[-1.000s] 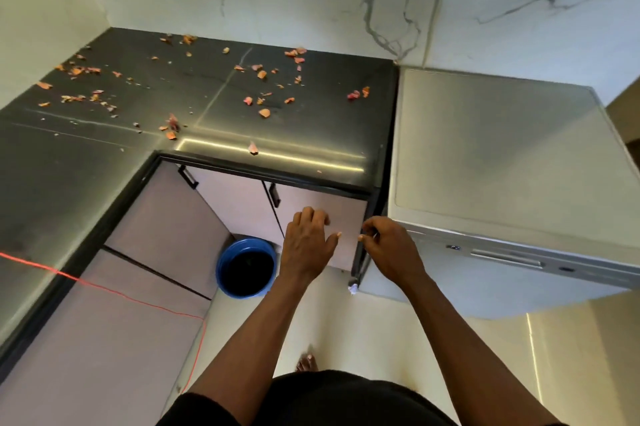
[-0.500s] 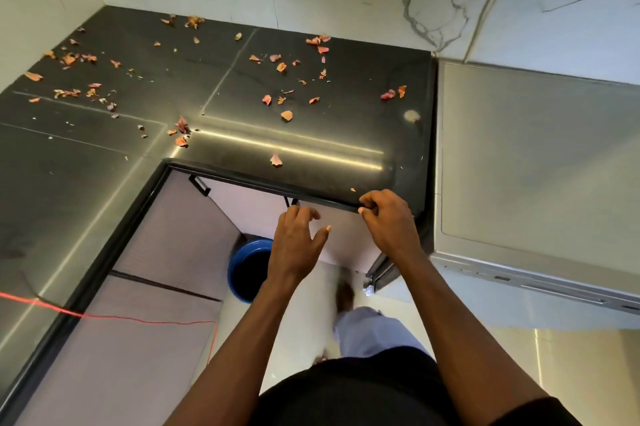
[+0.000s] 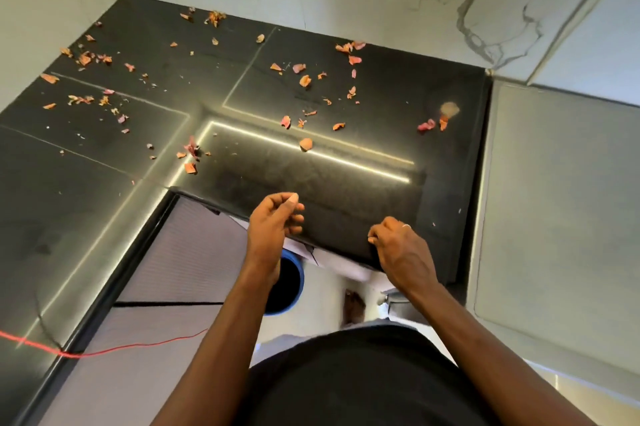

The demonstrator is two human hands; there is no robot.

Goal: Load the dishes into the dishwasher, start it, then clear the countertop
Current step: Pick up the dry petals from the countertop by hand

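Hands risen over countertop (image 3: 346,190), left hand (image 3: 273,228) fingers slack, empty, right hand (image 3: 403,252) curled, hold unclear

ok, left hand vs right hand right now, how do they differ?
Left hand has loosely curled fingers, thumb near forefinger; right hand is curled tighter, knuckles up. Right hand shows a ring; left hand shows none. Both are at the front edge of the black countertop, holding nothing visible.
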